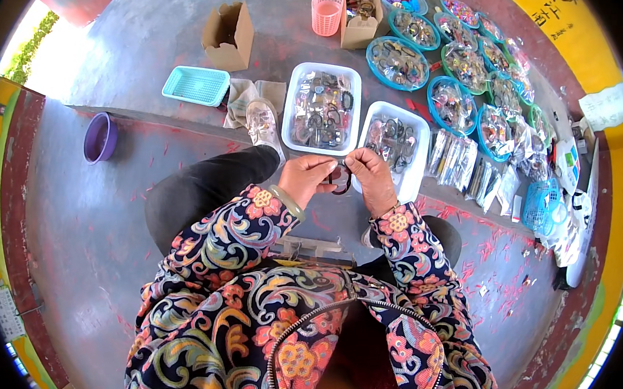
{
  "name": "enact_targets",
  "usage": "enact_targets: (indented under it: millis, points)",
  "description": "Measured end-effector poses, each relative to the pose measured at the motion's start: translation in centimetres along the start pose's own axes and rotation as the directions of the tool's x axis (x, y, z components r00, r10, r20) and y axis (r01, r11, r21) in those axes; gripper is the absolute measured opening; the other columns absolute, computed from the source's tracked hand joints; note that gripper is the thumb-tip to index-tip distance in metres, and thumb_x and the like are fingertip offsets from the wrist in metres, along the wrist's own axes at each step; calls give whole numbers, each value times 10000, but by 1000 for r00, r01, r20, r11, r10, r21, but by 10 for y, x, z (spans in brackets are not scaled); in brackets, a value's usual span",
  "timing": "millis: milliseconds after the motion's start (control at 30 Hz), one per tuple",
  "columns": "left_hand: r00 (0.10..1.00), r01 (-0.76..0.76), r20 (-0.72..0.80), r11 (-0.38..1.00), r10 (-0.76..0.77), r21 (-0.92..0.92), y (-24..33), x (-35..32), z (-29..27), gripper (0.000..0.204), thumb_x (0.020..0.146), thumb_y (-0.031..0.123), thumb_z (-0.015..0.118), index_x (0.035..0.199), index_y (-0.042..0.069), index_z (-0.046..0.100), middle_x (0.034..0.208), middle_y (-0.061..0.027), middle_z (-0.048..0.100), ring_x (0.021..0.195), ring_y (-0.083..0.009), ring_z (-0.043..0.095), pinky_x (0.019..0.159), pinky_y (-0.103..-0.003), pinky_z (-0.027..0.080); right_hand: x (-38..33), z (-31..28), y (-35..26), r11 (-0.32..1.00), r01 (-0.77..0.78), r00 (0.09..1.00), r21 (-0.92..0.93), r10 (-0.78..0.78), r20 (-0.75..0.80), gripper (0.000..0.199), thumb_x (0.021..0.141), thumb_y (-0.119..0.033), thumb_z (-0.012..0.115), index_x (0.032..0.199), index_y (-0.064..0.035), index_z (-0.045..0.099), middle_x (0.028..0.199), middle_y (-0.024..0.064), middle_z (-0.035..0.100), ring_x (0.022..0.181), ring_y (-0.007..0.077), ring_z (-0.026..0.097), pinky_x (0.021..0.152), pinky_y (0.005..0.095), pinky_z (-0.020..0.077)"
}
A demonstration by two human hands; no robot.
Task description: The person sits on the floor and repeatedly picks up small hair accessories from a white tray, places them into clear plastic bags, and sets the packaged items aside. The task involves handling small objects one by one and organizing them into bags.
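So both hands are up close together, right by the near edge of a white rectangular plastic tray (286, 117) full of small dark bagged bits. The left hand (307, 182) has its grip pinched nearly closed, thumb against fingers, on a thin dark brown loop-shaped band (340, 181). The right hand (372, 179) has a tight thumb-and-finger grip on the top of it too, so the band hangs in the gap between the two hands, above the floor. Can't really make out what it's made of, it's pretty small. A second white rectangular plastic tray (406, 186) sits just right of the first, partly behind the right hand. Off to the left there's a turquoise plastic basket (196, 85) and a round purple plastic basin (99, 138).
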State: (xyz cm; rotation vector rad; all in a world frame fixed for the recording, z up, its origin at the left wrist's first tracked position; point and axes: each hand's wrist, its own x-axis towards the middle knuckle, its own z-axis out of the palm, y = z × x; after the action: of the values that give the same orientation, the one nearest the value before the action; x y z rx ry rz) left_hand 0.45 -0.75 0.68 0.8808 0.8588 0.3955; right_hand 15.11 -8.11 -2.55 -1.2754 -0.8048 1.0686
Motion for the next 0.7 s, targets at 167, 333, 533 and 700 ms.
enact_targets:
  millis: [167,333,533,700]
  points:
    - [999,-39,-33,999,38,-7,1,1,-2,201,823,113,556,971,-20,582,861,-78,617,775,-132,597,614,-244,504,-1,10,-10,985,-37,999,170,41,-20,101,796,-120,603,831,-29,576,724,-36,533,665,39,455,607,175,370]
    - [993,-114,0,990,114,81,-3,1,-6,177,812,97,566,941,-17,605,860,-81,615,770,-127,590,593,-234,494,-2,5,-4,986,-63,998,154,58,33,100,775,-104,626,816,-23,584,724,-27,548,664,43,464,601,182,374]
    - [972,-232,22,928,236,291,-8,3,-9,140,802,70,557,860,-35,630,796,-70,607,643,-102,563,513,-226,474,-2,2,-9,994,-109,986,23,105,131,115,761,-110,638,801,-14,589,718,-21,561,643,40,469,577,182,381]
    - [969,-232,54,804,243,548,-4,-3,-7,165,802,109,566,854,-34,629,686,-54,589,520,-70,508,445,-215,421,2,-9,-4,978,-88,968,-187,128,214,137,743,-132,654,770,-11,596,702,-21,567,612,38,480,539,180,387]
